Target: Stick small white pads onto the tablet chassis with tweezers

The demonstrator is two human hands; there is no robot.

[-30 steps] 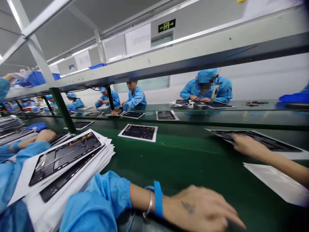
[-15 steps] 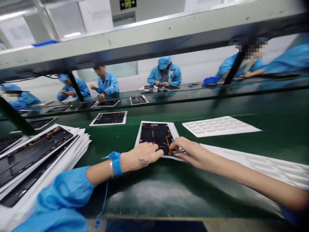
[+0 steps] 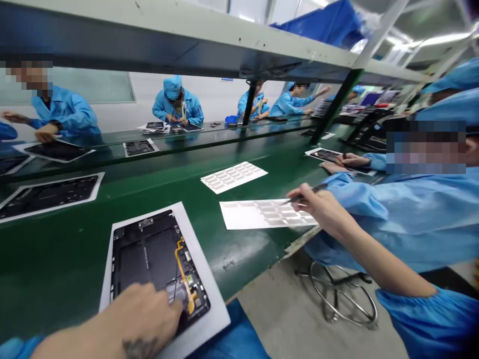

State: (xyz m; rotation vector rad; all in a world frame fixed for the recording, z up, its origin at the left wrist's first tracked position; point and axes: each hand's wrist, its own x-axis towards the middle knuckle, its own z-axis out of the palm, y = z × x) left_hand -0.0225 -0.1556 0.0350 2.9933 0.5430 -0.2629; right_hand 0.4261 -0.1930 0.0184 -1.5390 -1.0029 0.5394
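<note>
A black tablet back housing with an orange flex cable lies on a white sheet at the near edge of the green belt. My left hand rests on its lower end, fingers spread flat near the cable. My right hand is stretched out to the right and pinches dark tweezers. The tweezer tip touches a white sheet of small grey stickers at the belt's edge. A second sticker sheet lies farther back.
A co-worker in blue sits close on my right, with hands on another housing. More housings on white sheets lie along the belt. Several people work at the far side. A shelf beam hangs overhead, and a stool ring stands on the floor.
My view has swung right. My right hand left the housing and carried the tweezers to the sticker sheet. My left hand stays on the housing.
</note>
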